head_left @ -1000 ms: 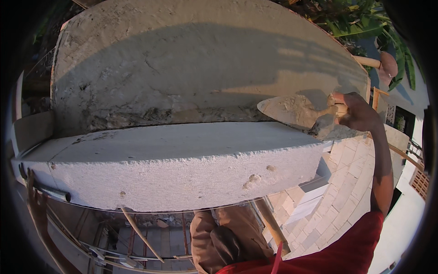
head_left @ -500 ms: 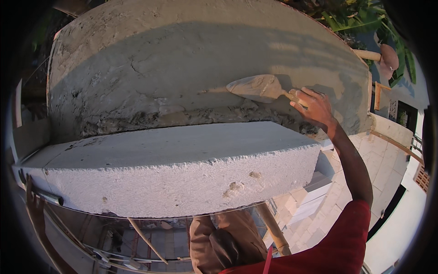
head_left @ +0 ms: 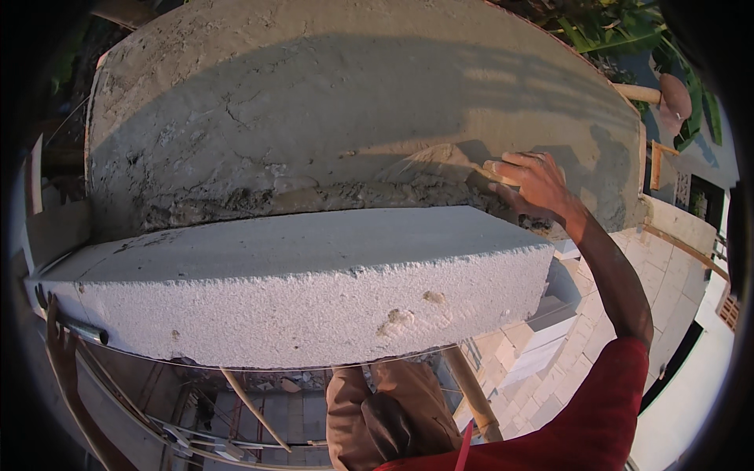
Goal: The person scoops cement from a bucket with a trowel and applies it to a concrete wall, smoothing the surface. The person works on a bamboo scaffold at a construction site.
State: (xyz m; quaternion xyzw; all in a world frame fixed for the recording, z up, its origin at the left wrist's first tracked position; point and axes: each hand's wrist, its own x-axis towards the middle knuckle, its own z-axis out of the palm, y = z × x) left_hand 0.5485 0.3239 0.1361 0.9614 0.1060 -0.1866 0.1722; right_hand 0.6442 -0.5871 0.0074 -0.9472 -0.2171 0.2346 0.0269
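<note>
My right hand [head_left: 534,184] is closed around the handle of a trowel [head_left: 430,163]. The wet, mortar-smeared blade points left and lies against the grey mortar surface [head_left: 314,102], just beyond a long pale block [head_left: 314,314]. My left hand [head_left: 61,337] is at the block's left end, fingers stretched upward along it and partly in shadow. A short metal tube [head_left: 85,330] is right beside those fingers; I cannot make out whether they touch it.
A ridge of rough mortar [head_left: 259,202] runs along the block's far edge. A thin string passes along its lower near edge. Below are bamboo poles [head_left: 471,392], and pale stacked blocks [head_left: 542,334] stand to the right. Another bamboo pole [head_left: 636,93] juts out at the far right.
The trowel has shifted slightly left and toward the block, and its blade has tilted to lie flatter into the mortar. My left hand stays at the block's end.
</note>
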